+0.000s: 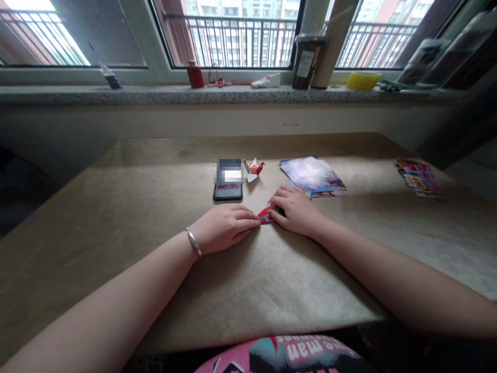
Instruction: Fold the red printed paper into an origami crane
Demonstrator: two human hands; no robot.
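Observation:
A small red piece of folded paper (pixel 265 214) lies on the table between my hands, partly hidden under the right one. My left hand (pixel 229 225), with a silver bangle at the wrist, is low on the tabletop, its fingers together and their tips holding the paper's left corner. Curled over the paper's other side is my right hand (pixel 295 210), thumb and fingers closed on it. Just beyond them stands a folded red and white paper figure (pixel 254 170), shaped like a crane. Beside it a dark phone (pixel 228 191) shows a partly blurred screen.
A stack of printed paper sheets (pixel 312 175) lies beyond my right hand. Further right are more colourful printed papers (pixel 419 178). On the windowsill (pixel 147 96) stand a red bottle (pixel 195 75), a dark lidded container (pixel 306 62) and a yellow sponge-like block (pixel 363 81). The table's front edge is near my body.

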